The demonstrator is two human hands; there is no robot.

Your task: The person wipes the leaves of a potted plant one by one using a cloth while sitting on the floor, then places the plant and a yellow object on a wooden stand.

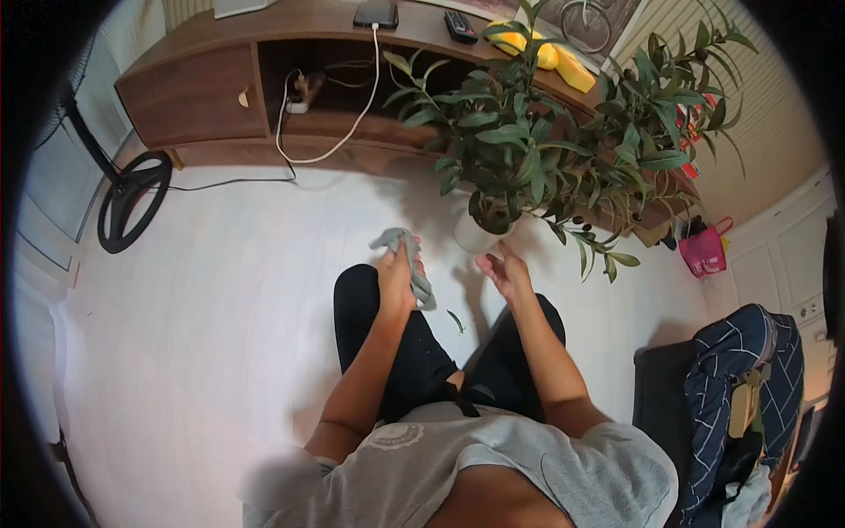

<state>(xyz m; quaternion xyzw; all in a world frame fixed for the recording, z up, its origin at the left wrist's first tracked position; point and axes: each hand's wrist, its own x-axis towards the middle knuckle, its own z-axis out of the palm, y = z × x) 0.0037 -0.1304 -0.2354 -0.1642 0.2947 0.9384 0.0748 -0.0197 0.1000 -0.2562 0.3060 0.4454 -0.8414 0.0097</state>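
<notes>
A crumpled grey cloth (pixel 422 290) is gripped in my left hand (pixel 395 274), above my left knee. To the right of it, my right hand (pixel 509 274) has its fingers apart beside the base of a white plant pot (pixel 472 232). A fingertip reaches the pot's lower edge; whether it touches is hard to tell. The pot holds a tall leafy plant (pixel 528 145) with small dark fruits, which spreads over the cabinet's front. A loose green leaf (pixel 455 321) lies on the pale floor between my knees.
Behind stands a wooden TV cabinet (pixel 191 99) with a phone (pixel 375 14) on a white cable, a remote (pixel 460 26) and a yellow object (pixel 573 69) on top. A fan base (pixel 135 201) is left. A pink bag (pixel 703 251) and a cloth-draped dark seat (pixel 663 389) are right.
</notes>
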